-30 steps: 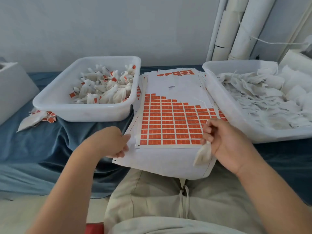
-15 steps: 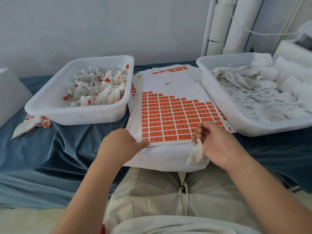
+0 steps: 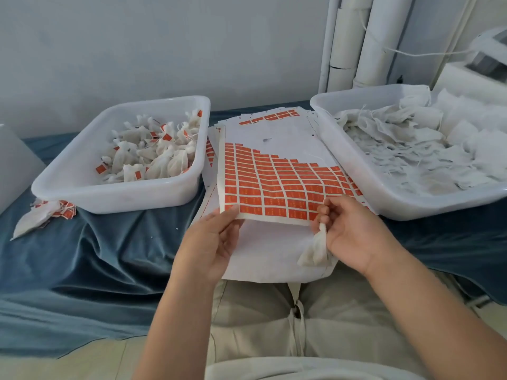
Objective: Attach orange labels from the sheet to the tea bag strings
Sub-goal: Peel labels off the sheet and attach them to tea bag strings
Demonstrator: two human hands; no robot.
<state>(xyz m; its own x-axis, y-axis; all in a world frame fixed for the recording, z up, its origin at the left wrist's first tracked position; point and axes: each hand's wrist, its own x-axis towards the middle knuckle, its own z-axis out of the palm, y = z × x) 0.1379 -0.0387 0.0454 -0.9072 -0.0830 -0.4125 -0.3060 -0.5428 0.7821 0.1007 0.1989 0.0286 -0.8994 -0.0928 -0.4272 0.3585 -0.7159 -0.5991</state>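
Label sheet [image 3: 277,185] sat centre, on top of a stack of white sheets [image 3: 274,253] between the two bins, with its near edge raised off the stack. Orange labels filled the near rows; the far part was bare backing, stepped along the edge. Left hand [image 3: 211,242] pinched the sheet's near-left corner, thumb on top and fingers underneath. Right hand [image 3: 348,231] was at the near-right corner, fingers curled round the neck of one tea bag [image 3: 315,248], whose body hung down over the stack. Fingertips were touching or just beside the sheet edge, couldn't tell which. Couldn't tell whether that hand had a label or the string too. Left bin [image 3: 120,198], white plastic, held labelled tea bags [image 3: 153,154] with orange tags showing, piled toward its right side. Right bin [image 3: 384,198], same type, held a heap of plain white bags [image 3: 411,149] with loose strings. More partly used sheets poked out at the far end of the stack. All of it sat on a wrinkled blue cloth [image 3: 96,256]. A few loose bags with orange tags [image 3: 41,215] lay on the cloth by the left bin's near-left corner. Beige trousers [image 3: 274,319] were in the foreground, stack overhanging the lap. White pipes [image 3: 354,42] stood against the wall behind the right bin.
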